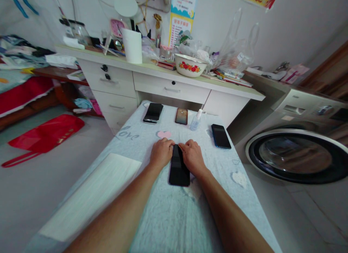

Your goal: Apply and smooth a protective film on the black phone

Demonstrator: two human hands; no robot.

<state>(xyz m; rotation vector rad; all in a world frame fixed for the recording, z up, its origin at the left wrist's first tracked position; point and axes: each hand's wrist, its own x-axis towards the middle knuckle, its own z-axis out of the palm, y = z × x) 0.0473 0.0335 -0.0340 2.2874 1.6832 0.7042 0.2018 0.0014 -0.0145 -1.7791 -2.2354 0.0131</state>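
Observation:
A black phone (pixel 179 169) lies screen up on the light blue cloth in front of me. At its far left corner is my left hand (pixel 162 151), its fingers curled closed against the phone's edge. My right hand (pixel 192 156) is at the far right corner, thumb and fingers bent together on the edge there. The fingertips of both hands nearly meet at the phone's top end. Beyond the hands stand a clear spray bottle (pixel 195 120) and a brown phone case (pixel 181 116).
More phones lie at the back left (pixel 153 112) and right (pixel 221 136) of the cloth-covered table (pixel 163 224). A whitish sheet (pixel 92 196) is at the left. Behind are a cluttered desk (pixel 154 70) with a floral bowl (pixel 190 66), and a washing machine (pixel 299 119) at the right.

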